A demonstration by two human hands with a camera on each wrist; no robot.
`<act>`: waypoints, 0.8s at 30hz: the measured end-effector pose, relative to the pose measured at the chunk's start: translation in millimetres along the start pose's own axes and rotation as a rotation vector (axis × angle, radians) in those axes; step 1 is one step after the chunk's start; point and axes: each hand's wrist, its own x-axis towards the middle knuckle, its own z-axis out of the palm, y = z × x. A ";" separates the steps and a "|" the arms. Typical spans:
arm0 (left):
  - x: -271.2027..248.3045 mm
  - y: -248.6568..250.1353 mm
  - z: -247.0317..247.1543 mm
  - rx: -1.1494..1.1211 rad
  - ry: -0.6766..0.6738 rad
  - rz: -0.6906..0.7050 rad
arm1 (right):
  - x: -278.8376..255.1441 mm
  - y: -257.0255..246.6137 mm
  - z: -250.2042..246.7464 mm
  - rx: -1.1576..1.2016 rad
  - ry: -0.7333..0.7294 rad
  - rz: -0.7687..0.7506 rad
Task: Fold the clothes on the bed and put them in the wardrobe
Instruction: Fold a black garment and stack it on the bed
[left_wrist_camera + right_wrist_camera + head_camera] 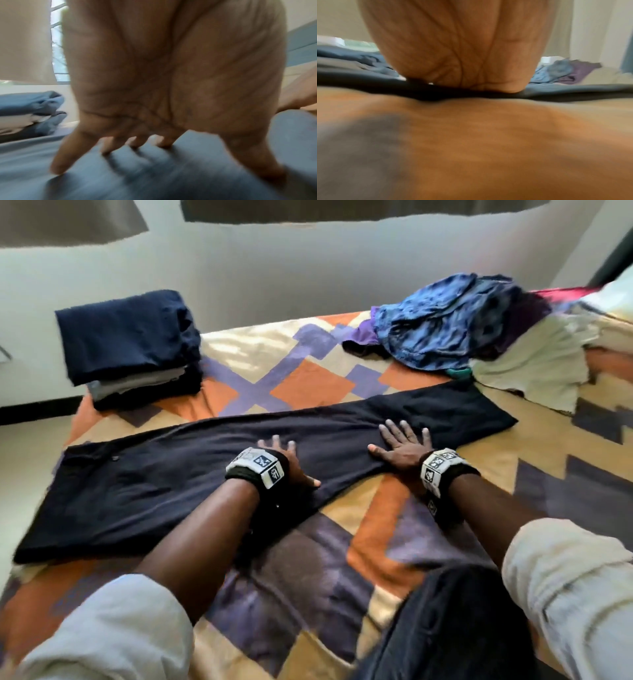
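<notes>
Dark navy trousers [164,491] lie flat and lengthwise across the patterned bed [308,385], legs stacked, running from lower left to upper right. My left hand [291,463] presses flat on their middle with fingers spread. My right hand [404,443] lies flat on the leg part further right, fingers straight. In the left wrist view the left hand's fingers [106,146] touch the dark trousers [154,175]. The right wrist view shows the right hand's palm [462,54] on the trousers' edge [573,90], fingers hidden.
A stack of folded clothes [130,344], navy on top, sits at the bed's far left corner. An unfolded heap with a blue tie-dye garment [445,323], purple and pale green pieces [534,361] lies at the far right. A white wall stands behind the bed.
</notes>
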 end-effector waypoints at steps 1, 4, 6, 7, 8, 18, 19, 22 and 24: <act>7.5 9.7 2.5 0.026 0.032 -0.023 | 3.6 22.8 -3.2 0.006 0.007 0.042; 23.4 56.0 -18.7 -0.001 0.077 0.032 | 18.2 81.9 -12.4 0.035 0.030 0.163; 31.9 90.8 -30.9 -0.059 0.077 0.104 | 27.9 107.0 -17.1 0.025 0.038 0.218; 36.3 106.9 -33.4 -0.076 0.065 0.137 | 30.9 116.8 -19.8 0.020 0.042 0.225; 43.4 118.3 -31.1 -0.075 0.050 0.157 | 33.5 125.0 -22.0 0.024 0.057 0.227; 78.6 132.6 -20.8 -0.074 -0.015 0.053 | 70.0 164.7 -71.8 0.378 0.331 0.673; 78.5 133.7 -20.7 -0.075 -0.014 0.049 | 70.2 168.5 -78.5 0.436 0.284 0.688; 74.6 134.9 -18.5 -0.087 0.002 0.041 | 79.2 185.1 -97.9 0.576 0.137 0.555; 73.2 134.4 -18.4 -0.087 0.007 0.039 | 88.8 199.6 -109.9 0.518 0.096 0.493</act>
